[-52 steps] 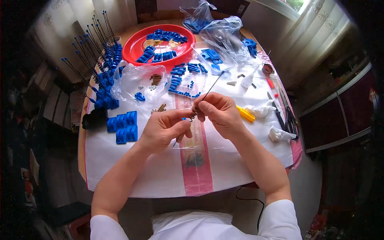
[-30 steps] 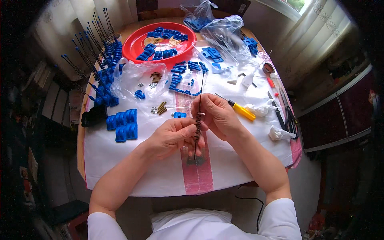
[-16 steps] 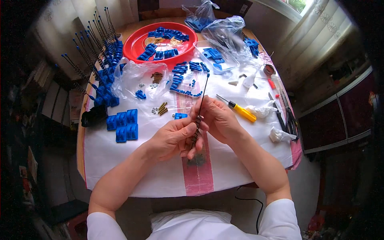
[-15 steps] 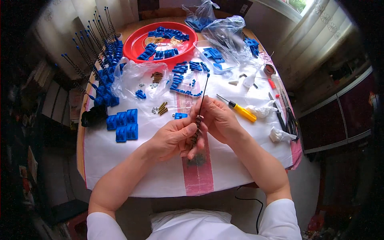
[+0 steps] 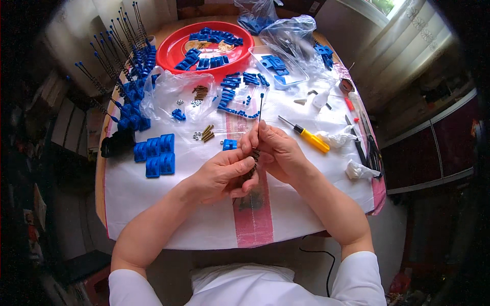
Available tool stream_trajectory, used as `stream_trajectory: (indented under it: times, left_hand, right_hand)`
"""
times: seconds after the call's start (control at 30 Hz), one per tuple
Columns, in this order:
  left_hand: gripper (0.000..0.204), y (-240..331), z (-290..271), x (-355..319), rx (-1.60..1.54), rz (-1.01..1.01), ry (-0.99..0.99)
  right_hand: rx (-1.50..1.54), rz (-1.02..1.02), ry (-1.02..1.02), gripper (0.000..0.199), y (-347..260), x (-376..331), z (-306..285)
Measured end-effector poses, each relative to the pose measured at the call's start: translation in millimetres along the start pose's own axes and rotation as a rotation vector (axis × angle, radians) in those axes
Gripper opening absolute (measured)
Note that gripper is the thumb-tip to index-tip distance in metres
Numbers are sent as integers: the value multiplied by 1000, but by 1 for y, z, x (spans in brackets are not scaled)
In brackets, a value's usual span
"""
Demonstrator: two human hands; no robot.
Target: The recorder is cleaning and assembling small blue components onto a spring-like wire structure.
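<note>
Over the near middle of the table, my left hand is closed around a dark coil spring, its thumb pressed along the side. My right hand pinches a thin dark rod just above the spring. The rod stands nearly upright, with a small blue tip at its top. My fingers hide where rod and spring meet. Just beyond my left fingers lies a blue plastic part. Several brass screws and small nuts are a little farther off.
Blue bases with springs and rods crowd the left edge. A red basin and a clear plastic box stand at the back. Rightward lie a yellow-handled screwdriver, crumpled tissue and scissors. Blue blocks sit at left.
The rod has turned more upright, its tip shifting slightly left. My right fingers have moved a little left along with it. My left hand still holds the spring.
</note>
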State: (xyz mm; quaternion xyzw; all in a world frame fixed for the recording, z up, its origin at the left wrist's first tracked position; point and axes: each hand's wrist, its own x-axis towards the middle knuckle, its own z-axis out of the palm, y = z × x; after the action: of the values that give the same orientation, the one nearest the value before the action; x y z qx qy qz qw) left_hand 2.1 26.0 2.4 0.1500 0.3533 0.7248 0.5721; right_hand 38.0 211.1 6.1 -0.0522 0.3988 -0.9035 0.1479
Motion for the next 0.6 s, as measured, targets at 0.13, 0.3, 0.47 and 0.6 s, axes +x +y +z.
stream_trajectory:
  times: [0.13, 0.3, 0.47, 0.6]
  left_hand:
    - [21, -2, -3, 0, 20, -13, -26]
    - [28, -1, -10, -1, 33, -52, -81]
    - [28, 7, -3, -3, 61, -73, -84]
    - [29, 7, -6, -2, 41, -79, -117]
  right_hand:
    - [21, -30, -41, 39, 6, 1, -3]
    - [19, 5, -52, 41, 2, -1, 5]
    - [19, -12, -36, 43, 4, -1, 6]
    - [16, 24, -24, 43, 4, -2, 6]
